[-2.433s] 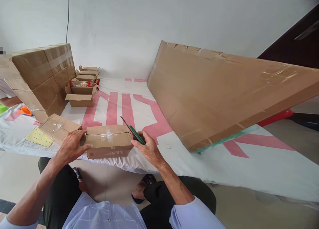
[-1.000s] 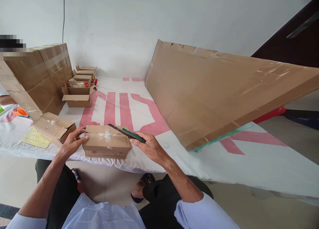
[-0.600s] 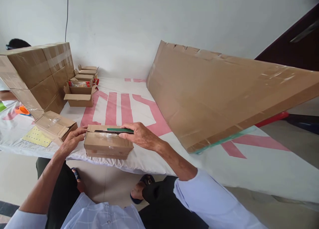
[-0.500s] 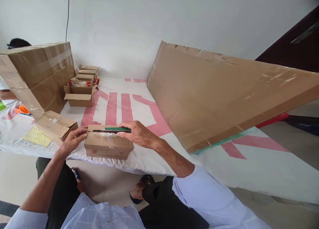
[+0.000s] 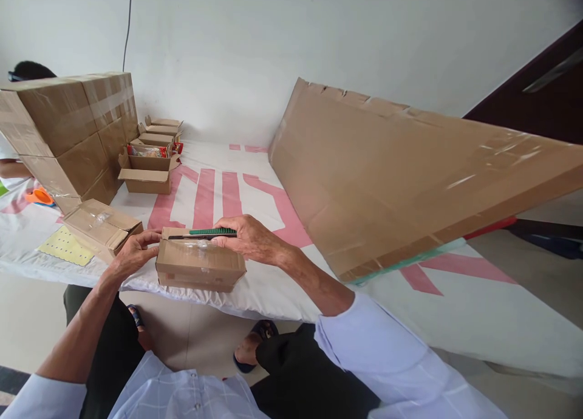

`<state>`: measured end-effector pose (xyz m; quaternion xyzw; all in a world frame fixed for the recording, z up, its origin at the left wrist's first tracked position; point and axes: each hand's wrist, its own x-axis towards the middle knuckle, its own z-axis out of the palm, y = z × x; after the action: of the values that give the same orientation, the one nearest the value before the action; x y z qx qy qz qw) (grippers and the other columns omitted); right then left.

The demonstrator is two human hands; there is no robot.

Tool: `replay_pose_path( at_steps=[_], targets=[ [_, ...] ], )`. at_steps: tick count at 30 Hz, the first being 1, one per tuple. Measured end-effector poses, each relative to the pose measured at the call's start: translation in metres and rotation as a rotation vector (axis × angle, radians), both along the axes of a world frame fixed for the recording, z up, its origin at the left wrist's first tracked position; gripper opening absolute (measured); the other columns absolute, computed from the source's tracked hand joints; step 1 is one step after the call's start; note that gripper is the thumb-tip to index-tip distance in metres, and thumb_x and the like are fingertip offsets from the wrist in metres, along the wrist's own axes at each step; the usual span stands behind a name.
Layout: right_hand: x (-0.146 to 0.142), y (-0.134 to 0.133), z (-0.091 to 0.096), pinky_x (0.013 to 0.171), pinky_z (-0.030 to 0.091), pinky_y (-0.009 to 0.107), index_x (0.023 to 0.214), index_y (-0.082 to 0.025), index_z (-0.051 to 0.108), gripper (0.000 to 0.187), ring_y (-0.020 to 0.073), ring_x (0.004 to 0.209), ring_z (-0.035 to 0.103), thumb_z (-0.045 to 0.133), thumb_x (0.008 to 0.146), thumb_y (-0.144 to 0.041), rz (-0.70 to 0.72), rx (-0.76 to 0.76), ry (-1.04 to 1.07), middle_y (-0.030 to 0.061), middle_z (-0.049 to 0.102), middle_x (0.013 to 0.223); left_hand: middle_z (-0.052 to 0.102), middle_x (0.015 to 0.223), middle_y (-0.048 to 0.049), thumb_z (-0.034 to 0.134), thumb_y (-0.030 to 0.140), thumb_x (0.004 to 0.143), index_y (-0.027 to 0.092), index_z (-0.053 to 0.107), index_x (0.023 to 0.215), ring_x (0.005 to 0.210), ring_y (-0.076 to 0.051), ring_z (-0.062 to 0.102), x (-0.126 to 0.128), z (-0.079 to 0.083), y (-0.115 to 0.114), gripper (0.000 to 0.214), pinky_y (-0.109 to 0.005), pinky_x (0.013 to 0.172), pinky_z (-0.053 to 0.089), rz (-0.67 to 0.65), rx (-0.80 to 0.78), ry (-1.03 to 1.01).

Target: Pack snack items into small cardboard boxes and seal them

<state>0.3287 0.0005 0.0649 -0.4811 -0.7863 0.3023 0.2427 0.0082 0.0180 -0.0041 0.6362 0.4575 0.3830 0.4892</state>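
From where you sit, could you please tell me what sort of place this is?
Probably an indoor packing area or small workroom: taped cartons stand stacked on a cloth-covered table, open boxes line up beside them, and the right hand holds a green-handled cutter.

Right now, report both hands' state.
Right hand: closed around the green knife.
Left hand: open, against the left end of the box beneath that knife.

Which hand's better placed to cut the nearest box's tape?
Probably right: the right hand holds the green knife along the top seam of the nearest box; the left hand, without a tool, is at that box's left end.
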Motion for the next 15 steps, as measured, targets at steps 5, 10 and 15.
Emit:
replay_pose_path(
  at_steps=[5, 10, 15],
  targets=[
    [-0.006, -0.002, 0.015, 0.067, 0.034, 0.03, 0.092, -0.021, 0.077, 0.022, 0.0154, 0.072, 0.053, 0.064, 0.094, -0.039, 0.022, -0.014, -0.131, -0.0002, 0.067, 0.079, 0.081, 0.136, -0.0157, 0.097, 0.062, 0.068, 0.022, 0.091, 0.103, 0.152, -0.044, 0.057, 0.0, 0.0, 0.001, 0.053, -0.054, 0.126, 0.046, -0.038, 0.038, 0.008],
    [-0.012, 0.0, 0.027, 0.069, 0.035, 0.029, 0.101, -0.022, 0.081, 0.022, 0.0158, 0.074, 0.057, 0.065, 0.095, -0.035, 0.027, -0.06, -0.216, -0.0001, 0.07, 0.082, 0.081, 0.136, -0.0142, 0.096, 0.059, 0.072, 0.022, 0.091, 0.109, 0.143, -0.042, 0.065, -0.003, -0.003, 0.003, 0.052, -0.049, 0.119, 0.053, -0.08, 0.037, -0.001],
    [-0.015, 0.003, 0.042, 0.067, 0.034, 0.029, 0.103, -0.024, 0.082, 0.022, 0.0155, 0.072, 0.056, 0.067, 0.095, -0.037, 0.032, -0.096, -0.337, -0.001, 0.07, 0.08, 0.079, 0.141, -0.0115, 0.095, 0.05, 0.078, 0.025, 0.091, 0.117, 0.143, -0.039, 0.065, -0.001, 0.0, 0.003, 0.047, -0.048, 0.122, 0.051, -0.143, 0.053, -0.033]
  ],
)
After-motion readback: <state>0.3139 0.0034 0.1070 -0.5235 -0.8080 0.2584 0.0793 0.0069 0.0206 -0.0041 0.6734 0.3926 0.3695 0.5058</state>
